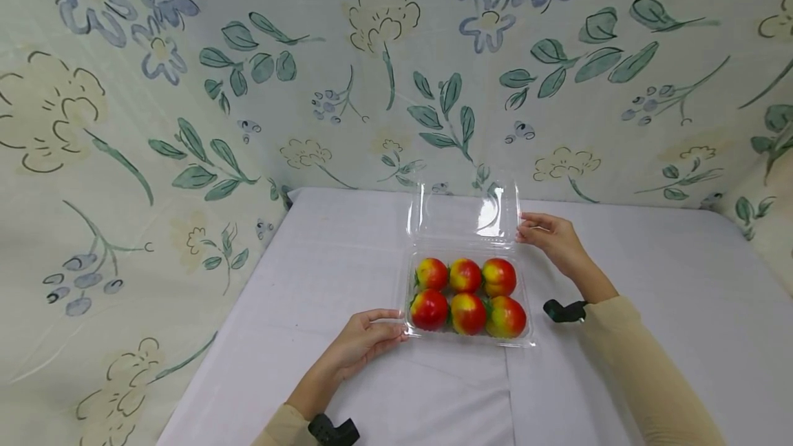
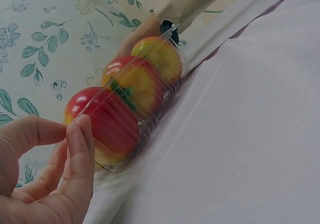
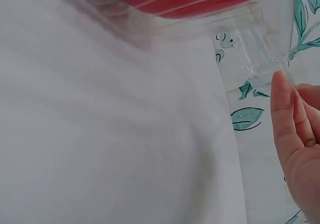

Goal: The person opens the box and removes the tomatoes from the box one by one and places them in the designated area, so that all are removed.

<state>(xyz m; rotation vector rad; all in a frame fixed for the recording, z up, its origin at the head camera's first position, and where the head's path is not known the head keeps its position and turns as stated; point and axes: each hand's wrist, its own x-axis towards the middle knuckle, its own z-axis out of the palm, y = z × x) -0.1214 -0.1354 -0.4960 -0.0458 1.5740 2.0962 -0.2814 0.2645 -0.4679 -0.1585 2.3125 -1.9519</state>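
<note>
A clear plastic clamshell box [image 1: 471, 341] stands on the table with its hinged lid [image 1: 452, 215] raised at the back. Two rows of round red-and-yellow fruits [image 1: 468, 314] with green leafy bits fill its base; their exact kind I cannot tell. At the near left corner, my left hand [image 1: 365, 341] pinches the box's rim between thumb and fingers, as the left wrist view also shows. My right hand [image 1: 555, 241] pinches the lid's right edge. In the right wrist view, the fingertips [image 3: 281, 83] meet the clear plastic, with a red fruit [image 3: 190, 1] above.
A white cloth [image 1: 334, 253] covers the table, with a seam running forward from below the box. Behind it and at the left hangs a floral curtain [image 1: 384, 74]. Each wrist wears a black device [image 1: 565, 310].
</note>
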